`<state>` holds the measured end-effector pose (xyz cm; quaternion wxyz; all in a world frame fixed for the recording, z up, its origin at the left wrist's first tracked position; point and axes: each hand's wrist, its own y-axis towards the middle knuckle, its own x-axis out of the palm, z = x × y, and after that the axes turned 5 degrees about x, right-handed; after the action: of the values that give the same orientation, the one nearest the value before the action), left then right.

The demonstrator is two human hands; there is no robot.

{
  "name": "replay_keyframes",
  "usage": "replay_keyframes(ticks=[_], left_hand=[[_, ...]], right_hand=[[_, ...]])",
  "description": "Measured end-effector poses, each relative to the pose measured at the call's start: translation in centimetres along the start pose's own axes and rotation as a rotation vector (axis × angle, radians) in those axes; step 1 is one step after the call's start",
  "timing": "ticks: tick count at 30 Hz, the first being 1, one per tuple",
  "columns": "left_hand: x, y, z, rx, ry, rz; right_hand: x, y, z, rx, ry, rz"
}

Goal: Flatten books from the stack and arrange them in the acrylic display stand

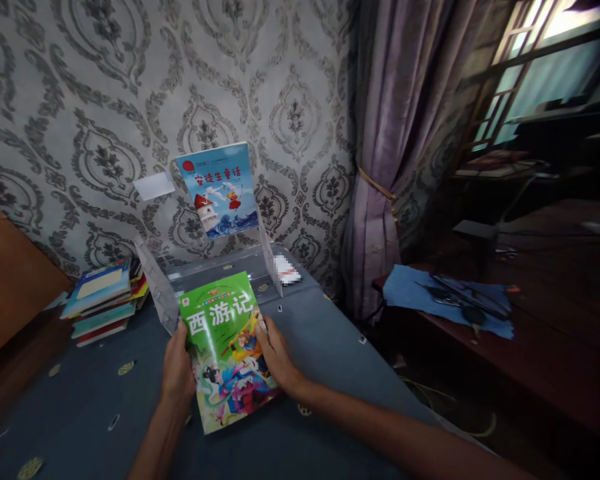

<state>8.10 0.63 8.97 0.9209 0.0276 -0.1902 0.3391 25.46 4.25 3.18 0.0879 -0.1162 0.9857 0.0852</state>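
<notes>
A green picture book (230, 360) with large white characters and colourful figures on its cover is held up between both hands. My left hand (177, 363) is closed on its left edge. On the opposite edge, my right hand (277, 353) grips with the thumb over the cover. Behind it stands a clear plastic rack (163, 287) with see-through side panels. A blue picture book (223, 193) with red characters rests upright, leaning slightly, on the rack's upper part. The undersides of both hands are hidden.
Left of the rack lies a stack of books (105, 300), near a brown box-like panel (17, 280). A white item, blurred out, (286, 270) lies beside the rack. The table (340, 413) has a dark blue cloth. At right, a dark red table (545, 360) bears a blue cloth (405, 290) under dark tools.
</notes>
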Motion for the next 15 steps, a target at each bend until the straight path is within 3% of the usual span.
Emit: replay_keyframes(ticks=[4,9,15], left_hand=[[1.1,0.4,1.4,0.134,0.021,0.004],[0.8,0.6,3.3,0.396,0.141,-0.066],[-0.9,1.0,3.1,0.265,0.069,-0.093]], right_hand=[[0.2,0.8,-3.0,-0.147,0.055,0.119],[-0.7,1.2,-5.9,-0.459,0.058,0.107],[-1.7,1.9,-5.9,-0.710,-0.035,0.080]])
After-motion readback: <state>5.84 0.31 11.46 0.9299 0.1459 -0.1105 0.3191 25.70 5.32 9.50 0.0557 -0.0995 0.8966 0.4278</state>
